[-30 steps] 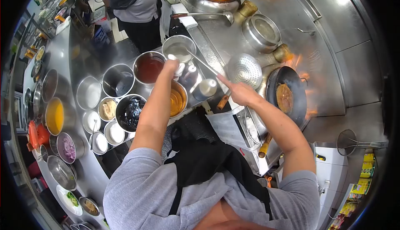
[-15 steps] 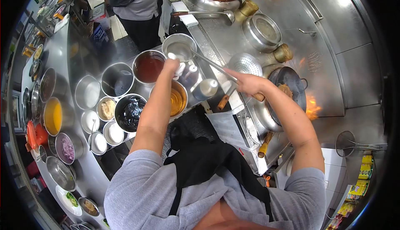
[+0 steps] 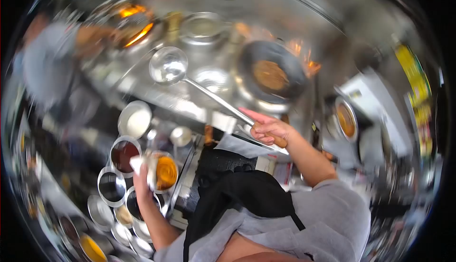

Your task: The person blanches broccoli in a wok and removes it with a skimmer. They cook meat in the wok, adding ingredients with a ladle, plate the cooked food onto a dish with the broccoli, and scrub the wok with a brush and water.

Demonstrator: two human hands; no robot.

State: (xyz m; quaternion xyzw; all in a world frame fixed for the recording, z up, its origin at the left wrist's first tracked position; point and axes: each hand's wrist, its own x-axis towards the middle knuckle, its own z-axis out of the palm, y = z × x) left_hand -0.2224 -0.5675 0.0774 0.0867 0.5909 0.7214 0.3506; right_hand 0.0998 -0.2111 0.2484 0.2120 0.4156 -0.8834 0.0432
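My right hand (image 3: pixel 270 132) is closed round the wooden end of a long steel ladle (image 3: pixel 216 99), its index finger stretched along the handle. The ladle's round bowl (image 3: pixel 168 66) is up and to the left, over the steel stove top. A white cloth (image 3: pixel 151 171) is in my left hand (image 3: pixel 142 182), which is blurred. That hand is beside a pot of orange-brown liquid (image 3: pixel 166 172) and a pot of dark red liquid (image 3: pixel 125 156). Right of the ladle, a black wok (image 3: pixel 247 57) holds brown food (image 3: pixel 270 75), with flames behind it.
A co-worker (image 3: pixel 50 65) is at the far left, an arm reaching to another wok with flames (image 3: pixel 137 34). A lidded steel pot (image 3: pixel 203 27) sits at the back of the stove. Pots of ingredients, including a yellow one (image 3: pixel 92 248), crowd the lower left. Yellow packets (image 3: pixel 412 74) line the right.
The view has swung right. My right hand has lifted the ladle out of the pale pot and brought it over the stove. My left hand, with the cloth, has drawn back from that pot.
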